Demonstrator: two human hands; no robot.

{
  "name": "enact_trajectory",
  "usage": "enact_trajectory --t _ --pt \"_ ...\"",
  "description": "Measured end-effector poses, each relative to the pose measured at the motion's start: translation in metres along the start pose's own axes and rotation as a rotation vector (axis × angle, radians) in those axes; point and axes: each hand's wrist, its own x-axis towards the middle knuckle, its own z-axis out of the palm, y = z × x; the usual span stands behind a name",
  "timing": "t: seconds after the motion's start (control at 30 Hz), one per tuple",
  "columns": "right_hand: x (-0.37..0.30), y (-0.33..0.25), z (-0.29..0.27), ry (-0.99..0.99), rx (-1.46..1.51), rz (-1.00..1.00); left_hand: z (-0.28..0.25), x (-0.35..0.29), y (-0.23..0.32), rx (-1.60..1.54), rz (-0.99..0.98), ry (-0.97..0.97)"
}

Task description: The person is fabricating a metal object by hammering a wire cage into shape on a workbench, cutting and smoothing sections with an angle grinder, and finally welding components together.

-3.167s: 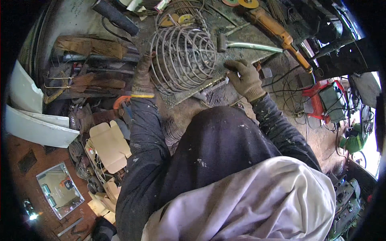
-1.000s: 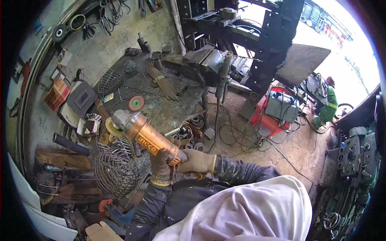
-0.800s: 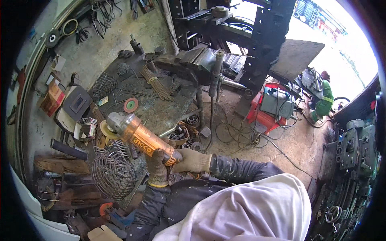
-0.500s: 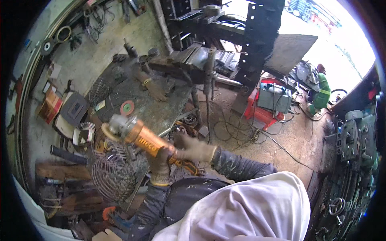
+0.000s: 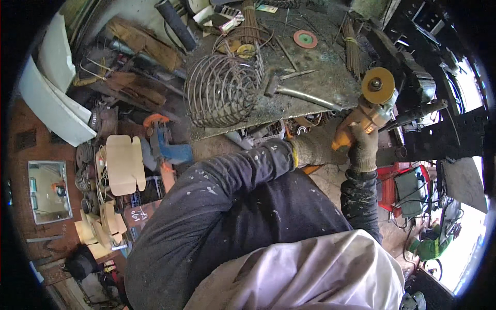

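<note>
Grinder (image 5: 368, 118) near right end of tabletop (image 5: 330, 72), yellow disc (image 5: 376, 92) upward; right hand (image 5: 364, 148) wraps fingers round body; left hand (image 5: 316, 146) at rear, finger grip cannot be told. Hammer (image 5: 310, 97), wire cage (image 5: 222, 90) on tabletop. Low left, dark board (image 5: 143, 215), white handwriting.

rnd grey wire cage (image 5: 219, 93) sat on l side of dark flat bench (image 5: 328, 67), silver metal hammer (image 5: 310, 98) r of cage; rnd red-green disc (image 5: 299, 39) lay past hammer, orange power grinder (image 5: 368, 115) to hammer's r.
</note>
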Motion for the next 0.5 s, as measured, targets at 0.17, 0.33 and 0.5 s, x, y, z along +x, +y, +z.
enact_trajectory --t 0.17,0.33,0.5 --pt "-0.006 0.001 0.022 0.108 -0.15 -0.147 -0.013 -0.009 0.009 -0.086 -0.253 -0.118" --pt "0.011 0.01 0.01 0.104 -0.236 -0.074 -0.039 -0.002 0.041 0.488 -0.545 -0.323" --pt "0.003 -0.003 0.008 0.054 0.058 -0.093 -0.172 -0.018 0.083 0.691 -0.511 0.216"
